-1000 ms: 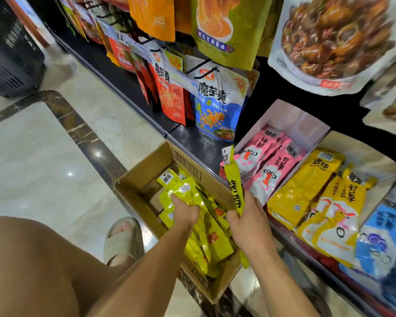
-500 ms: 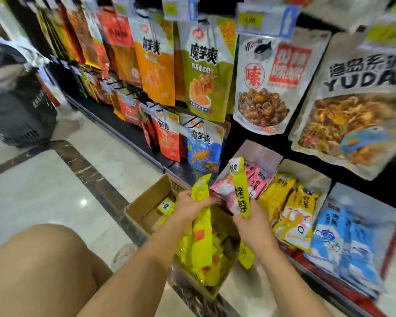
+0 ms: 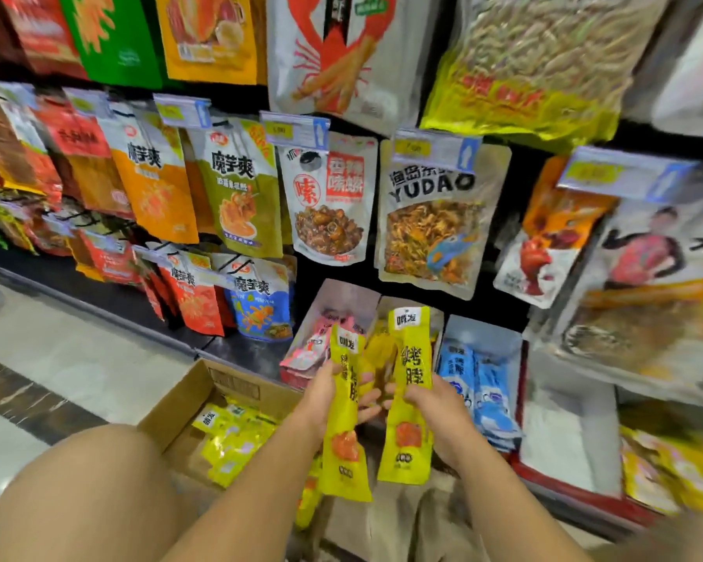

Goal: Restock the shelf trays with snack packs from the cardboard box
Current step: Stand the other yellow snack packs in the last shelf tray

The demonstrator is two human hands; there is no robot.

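Note:
My left hand (image 3: 325,395) grips a long yellow snack pack (image 3: 343,444), held upright over the cardboard box (image 3: 179,403). Beside it, my right hand (image 3: 435,411) grips a second yellow pack (image 3: 408,403) the same way. Both packs hang in front of the low shelf trays. The box on the floor holds several more yellow packs (image 3: 232,440). Behind the held packs, a tray with yellow packs (image 3: 376,350) sits between a tray of pink packs (image 3: 315,342) and a tray of blue packs (image 3: 479,383).
Large snack bags hang on pegs above the trays, among them a YUDAO bag (image 3: 435,221). A white tray (image 3: 565,432) stands right of the blue one. My bare knee (image 3: 78,488) is at lower left, with tiled floor (image 3: 57,358) beyond.
My left hand has lifted a yellow pack out of the box up level with the right hand's pack. Both hands moved toward the trays, and my view tilted upward.

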